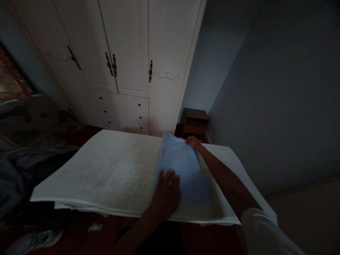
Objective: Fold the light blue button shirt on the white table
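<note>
A light blue folded garment [180, 166] lies on a white-topped table [111, 170], right of the middle. My left hand [166, 194] rests flat on the garment's near left part, fingers spread, with a ring on one finger. At the far edge, my right hand [193, 142] is closed on the garment's upper right corner, the arm reaching across the table's right side. What lies under the right fingers is partly hidden. The garment's far left corner reaches the table's far edge.
A white wardrobe [127, 63] with dark handles stands behind the table. A small brown cabinet [196, 120] sits in the corner by the grey wall [292, 106]. Dark cloth [16, 177] is heaped at left; a shoe [37, 241] lies on the floor.
</note>
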`<state>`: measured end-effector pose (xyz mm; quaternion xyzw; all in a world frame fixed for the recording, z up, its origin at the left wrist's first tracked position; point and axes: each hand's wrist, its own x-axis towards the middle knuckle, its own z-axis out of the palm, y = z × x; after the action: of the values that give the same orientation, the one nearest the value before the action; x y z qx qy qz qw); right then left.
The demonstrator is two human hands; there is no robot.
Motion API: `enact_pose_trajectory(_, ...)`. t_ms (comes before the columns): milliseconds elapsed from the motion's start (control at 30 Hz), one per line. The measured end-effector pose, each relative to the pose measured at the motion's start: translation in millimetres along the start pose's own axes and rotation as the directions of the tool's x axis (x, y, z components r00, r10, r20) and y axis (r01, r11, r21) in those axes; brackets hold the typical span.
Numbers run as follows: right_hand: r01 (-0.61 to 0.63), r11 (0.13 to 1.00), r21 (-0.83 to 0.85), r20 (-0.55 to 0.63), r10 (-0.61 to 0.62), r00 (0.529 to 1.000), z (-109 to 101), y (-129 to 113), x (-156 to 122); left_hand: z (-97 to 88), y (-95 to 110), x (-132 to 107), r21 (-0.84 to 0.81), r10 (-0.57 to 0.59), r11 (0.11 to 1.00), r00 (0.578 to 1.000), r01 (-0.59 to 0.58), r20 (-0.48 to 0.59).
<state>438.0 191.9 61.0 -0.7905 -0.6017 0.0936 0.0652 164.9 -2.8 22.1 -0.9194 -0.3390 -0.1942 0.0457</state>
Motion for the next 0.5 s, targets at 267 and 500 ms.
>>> enact_pose_trajectory(267,-0.076,0.995,-0.071,-0.138,0.066,0.988,9,-17,-21,-4.5,17,-46,-0.048,0.062,0.997,0.998,-0.062,-0.008)
enact_pose_trajectory(500,0.288,0.933,-0.218,-0.394,-0.354,0.848,31,-54,-78,-16.8,29,-45,-0.187,0.072,0.981,0.993,-0.053,0.093)
